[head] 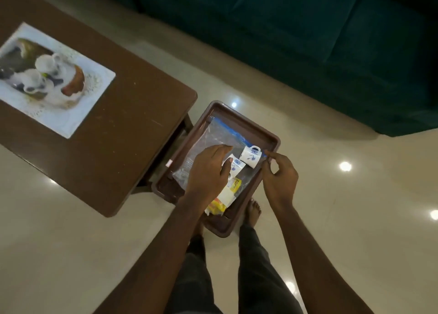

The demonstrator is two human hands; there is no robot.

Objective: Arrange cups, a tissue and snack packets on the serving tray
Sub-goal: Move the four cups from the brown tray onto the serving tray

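Legs: dark trousers (258,266) at the bottom, person stands & looks down.
Foot: a bare foot (254,210) on the floor, partly hidden by the tray.
Tray: brown tray (219,222) in front of the legs, just R of the brown surface. Can't tell what it sits on.
Snack pkts: yellow snack packets (216,206) at the near end of the tray. A white paper piece (226,195) lies on them. The L arm hides part.
L hand: left hand (208,171) lies on the zip bag, fingers mostly straight and a bit spread. Thumb is next to the near cup. It hides part of that cup.
R hand: right hand (280,176) at the tray's R side, thumb & finger pinching the bag's blue edge.
Cups: near cup (235,167) & far cup (251,156), white w/ blue flowers, both on their sides, touching, mid tray.
Bag: clear zip bag (213,136) w/ a blue strip fills most of the tray. Can't tell if the cups are in it or on it.
Surface: brown surface (118,136) to the L, w/ a picture mat (54,79) of cups on it.
Floor: shiny pale floor (331,219) w/ bright light spots (345,166).
Far: dark green sofa (331,41) at the top.
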